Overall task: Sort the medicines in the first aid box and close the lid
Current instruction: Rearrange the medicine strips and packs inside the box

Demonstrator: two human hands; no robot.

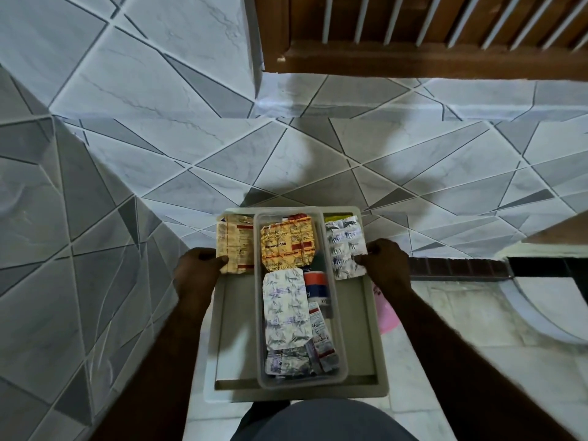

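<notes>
Left hand (197, 272): we see our grip closed on the left rim of the first aid box (366, 313), thumb pressing the yellow strip (234, 243).
Yellow strip: lies in the box's left compartment, at its far end.
Inner tray (337, 351): sits in the box's middle, holding an orange blister pack (288, 245), a silver blister strip (284, 313) and small tubes.
Silver pack (346, 246): rests in the right compartment, far end.
Right hand (388, 265): our grip clasps the right rim, thumb on the silver pack.
Box: held above the tiled floor (127, 138), no lid on it.

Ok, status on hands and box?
Left hand and right hand grip the box sides. Strips sit in inner tray. No lid in view.
</notes>
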